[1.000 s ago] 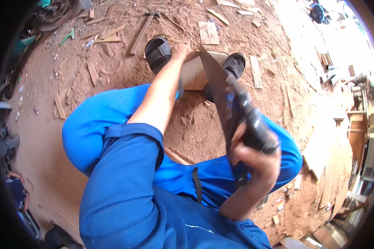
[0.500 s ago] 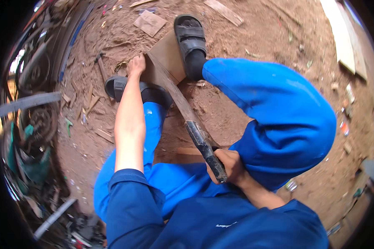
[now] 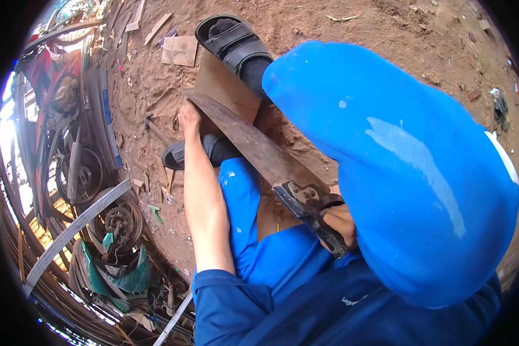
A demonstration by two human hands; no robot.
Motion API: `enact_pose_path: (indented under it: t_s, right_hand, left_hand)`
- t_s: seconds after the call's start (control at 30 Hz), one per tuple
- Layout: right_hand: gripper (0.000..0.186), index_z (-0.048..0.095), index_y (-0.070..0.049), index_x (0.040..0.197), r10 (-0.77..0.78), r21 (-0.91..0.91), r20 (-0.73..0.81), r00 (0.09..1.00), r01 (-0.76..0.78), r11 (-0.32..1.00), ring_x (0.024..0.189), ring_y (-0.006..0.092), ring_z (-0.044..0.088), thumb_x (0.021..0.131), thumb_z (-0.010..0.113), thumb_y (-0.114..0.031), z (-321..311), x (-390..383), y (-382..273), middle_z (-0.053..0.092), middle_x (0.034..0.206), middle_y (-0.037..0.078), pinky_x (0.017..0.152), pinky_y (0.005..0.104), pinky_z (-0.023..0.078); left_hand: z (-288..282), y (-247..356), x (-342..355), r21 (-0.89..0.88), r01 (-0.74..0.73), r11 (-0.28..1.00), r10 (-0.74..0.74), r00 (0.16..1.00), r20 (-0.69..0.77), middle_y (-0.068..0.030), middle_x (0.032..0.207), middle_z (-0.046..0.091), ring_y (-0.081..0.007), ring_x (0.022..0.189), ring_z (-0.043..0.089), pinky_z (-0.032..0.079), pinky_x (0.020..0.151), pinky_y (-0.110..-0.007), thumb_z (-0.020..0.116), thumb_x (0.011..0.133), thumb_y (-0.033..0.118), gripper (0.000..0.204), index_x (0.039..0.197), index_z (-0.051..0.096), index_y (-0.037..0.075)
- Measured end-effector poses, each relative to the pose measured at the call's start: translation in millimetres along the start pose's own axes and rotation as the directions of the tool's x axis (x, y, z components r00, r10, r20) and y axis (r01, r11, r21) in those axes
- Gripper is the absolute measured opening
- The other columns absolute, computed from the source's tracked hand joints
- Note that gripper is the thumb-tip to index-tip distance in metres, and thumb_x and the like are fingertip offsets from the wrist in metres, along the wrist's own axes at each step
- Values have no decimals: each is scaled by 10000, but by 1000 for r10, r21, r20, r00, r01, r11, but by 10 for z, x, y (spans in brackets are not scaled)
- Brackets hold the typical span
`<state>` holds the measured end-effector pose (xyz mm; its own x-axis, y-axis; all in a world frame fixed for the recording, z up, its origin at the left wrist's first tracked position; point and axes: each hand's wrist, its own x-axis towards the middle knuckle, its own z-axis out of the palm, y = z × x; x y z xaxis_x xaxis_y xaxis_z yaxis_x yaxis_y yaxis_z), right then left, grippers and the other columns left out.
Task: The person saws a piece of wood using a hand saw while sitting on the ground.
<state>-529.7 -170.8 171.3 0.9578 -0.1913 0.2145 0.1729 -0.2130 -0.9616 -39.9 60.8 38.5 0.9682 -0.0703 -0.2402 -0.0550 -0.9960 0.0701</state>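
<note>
A hand saw (image 3: 254, 144) slants across the middle, its rusty brown blade pointing away to the far left. My right hand (image 3: 339, 224) is closed around its black handle (image 3: 311, 216), partly hidden by my raised knee. The blade's far end lies over a wooden board (image 3: 228, 86). My left hand (image 3: 189, 118) is closed at the board's left edge, beside the blade's tip; the fingertips are partly hidden. On the board rests my right foot in a black sandal (image 3: 233, 46). My other sandal (image 3: 176, 154) is on the ground near my left wrist.
A hammer (image 3: 155, 130) lies on the dirt left of my left forearm, among wood scraps. A square wood offcut (image 3: 179, 51) is beyond the board. Along the left stand a motorbike (image 3: 69, 115), green plastic parts (image 3: 130, 277) and a grey metal bar (image 3: 78, 230).
The view has shifted, bringing in more of the left side. The saw's blade now shows its broad face instead of mostly its edge. Both hands keep their holds.
</note>
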Motion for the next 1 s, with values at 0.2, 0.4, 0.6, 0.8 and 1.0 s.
enact_pose_path:
  t_s: [0.2,0.4,0.6,0.8,1.0]
  right_hand:
    - [200,595,-6,850,-6,114,65,998,-2,993,561,329,606,727,729,-88,26,177,-214,566,663,130,506,424,481]
    - [195,597,-4,860,62,181,159,985,-91,979,562,324,610,746,735,-82,-397,395,-534,572,663,130,509,418,481]
    - [191,601,-1,876,124,246,215,969,-177,953,567,314,622,776,744,-78,-636,486,-809,588,669,132,519,407,488]
    - [251,601,16,952,151,294,237,960,-219,931,658,362,682,804,769,-97,-603,557,-1281,654,750,174,593,423,533]
    - [517,518,34,1111,137,189,352,926,-214,958,817,459,657,676,770,-84,-621,696,-1608,650,862,242,684,501,532]
  left_hand:
    - [-10,34,43,18,116,993,-116,993,12,-273,1288,641,-439,1269,580,436,1067,-524,242,1011,646,788,1288,673,47]
    - [-73,188,-76,-19,192,981,-192,981,-37,-271,1245,667,-454,1223,607,470,1017,-529,286,987,664,772,1222,719,69]
    - [-56,173,-228,-20,153,988,-154,975,-163,-300,1154,688,-465,1138,649,493,970,-546,325,960,683,779,1147,750,57]
    - [-47,24,-226,-86,81,993,-106,939,-328,-305,1097,697,-464,1092,667,501,942,-549,322,961,653,758,1121,757,53]
    - [-180,211,-433,-111,143,984,-171,934,-312,-299,1092,700,-461,1084,671,501,944,-546,321,962,617,730,1117,758,52]
